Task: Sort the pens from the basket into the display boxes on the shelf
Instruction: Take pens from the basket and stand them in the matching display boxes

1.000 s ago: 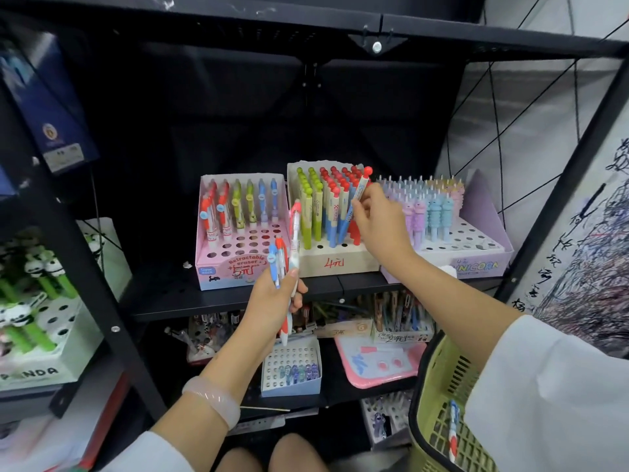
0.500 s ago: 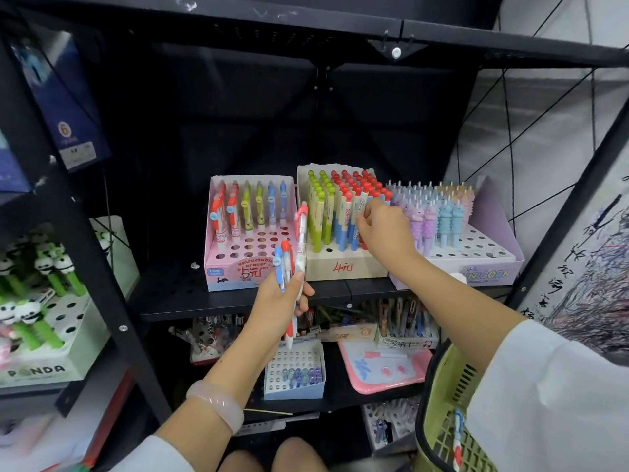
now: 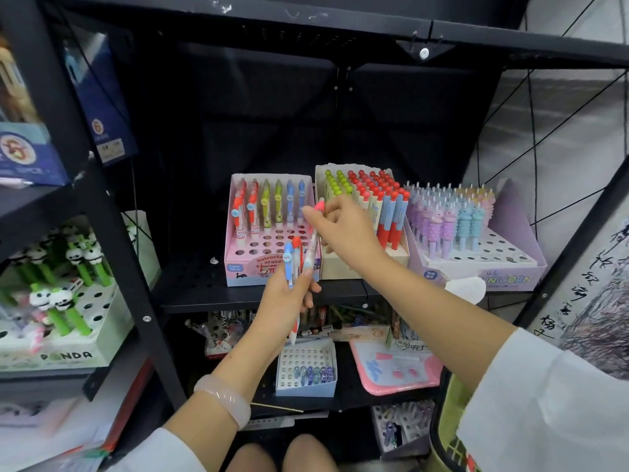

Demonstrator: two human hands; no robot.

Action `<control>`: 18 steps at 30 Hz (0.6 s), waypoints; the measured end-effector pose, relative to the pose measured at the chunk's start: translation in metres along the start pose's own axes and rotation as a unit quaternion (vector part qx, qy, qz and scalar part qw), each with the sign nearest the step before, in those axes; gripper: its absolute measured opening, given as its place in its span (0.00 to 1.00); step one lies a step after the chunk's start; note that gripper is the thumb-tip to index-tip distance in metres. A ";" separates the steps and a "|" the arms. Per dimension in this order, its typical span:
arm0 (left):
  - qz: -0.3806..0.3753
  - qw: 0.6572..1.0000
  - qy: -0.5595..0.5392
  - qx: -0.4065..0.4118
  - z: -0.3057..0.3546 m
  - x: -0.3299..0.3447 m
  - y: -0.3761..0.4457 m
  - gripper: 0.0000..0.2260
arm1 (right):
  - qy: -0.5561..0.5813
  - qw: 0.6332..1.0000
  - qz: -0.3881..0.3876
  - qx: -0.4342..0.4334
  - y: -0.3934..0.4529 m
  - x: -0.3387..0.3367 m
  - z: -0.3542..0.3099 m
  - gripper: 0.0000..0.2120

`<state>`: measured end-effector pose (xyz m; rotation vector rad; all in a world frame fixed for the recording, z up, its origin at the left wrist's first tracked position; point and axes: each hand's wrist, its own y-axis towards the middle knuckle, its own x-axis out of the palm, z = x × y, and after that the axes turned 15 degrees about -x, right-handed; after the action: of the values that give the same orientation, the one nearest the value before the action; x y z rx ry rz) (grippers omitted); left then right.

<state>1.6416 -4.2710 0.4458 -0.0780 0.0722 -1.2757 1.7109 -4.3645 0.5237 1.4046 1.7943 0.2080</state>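
My left hand (image 3: pixel 289 298) grips a small bunch of pens (image 3: pixel 294 264), blue- and red-capped, upright in front of the pink display box (image 3: pixel 238 264). My right hand (image 3: pixel 347 226) reaches across and pinches the pink top of the tallest pen (image 3: pixel 315 226) in that bunch. The pink box holds red, green and blue pens in its back rows, with open holes in front. Beside it stand a cream box (image 3: pixel 340 270) of green, red and blue pens and a lilac unicorn box (image 3: pixel 510 264). A corner of the yellow-green basket (image 3: pixel 449 434) shows at the bottom right.
A panda pen box (image 3: pixel 102 321) sits on the left shelf unit. Below the main shelf lie a small white pen tray (image 3: pixel 303 390), a pink board (image 3: pixel 401 373) and other stationery. Black shelf posts (image 3: pixel 112 247) frame the bay.
My right hand left the cream box after setting a pen in and moved left to the bunch in my left hand, where it now pinches the tallest pen's top. The left hand stayed put.
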 end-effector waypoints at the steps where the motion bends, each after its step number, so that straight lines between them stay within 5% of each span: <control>1: 0.006 1.000 0.003 0.003 0.000 -0.002 -0.001 0.05 | -0.005 1.000 0.005 -0.001 0.003 0.005 -0.006 0.13; 4: 0.029 0.999 0.005 0.011 0.000 -0.016 -0.003 0.05 | 0.007 1.000 0.008 0.003 0.009 0.016 -0.014 0.11; 10: 0.068 0.997 -0.043 0.005 0.006 -0.055 -0.004 0.06 | 0.219 0.975 0.029 -0.010 0.029 0.024 -0.025 0.04; 14: 0.085 0.994 -0.067 -0.019 0.003 -0.077 -0.006 0.07 | 0.118 0.988 0.089 -0.048 0.055 0.037 -0.030 0.04; 18: 0.093 0.993 -0.070 -0.028 -0.002 -0.088 -0.002 0.09 | 0.023 0.998 0.013 -0.062 0.056 0.063 -0.021 0.09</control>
<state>1.6138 -4.1872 0.4452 -0.2041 -0.0063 -1.0782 1.7354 -4.2825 0.5387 1.3461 1.7695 0.3610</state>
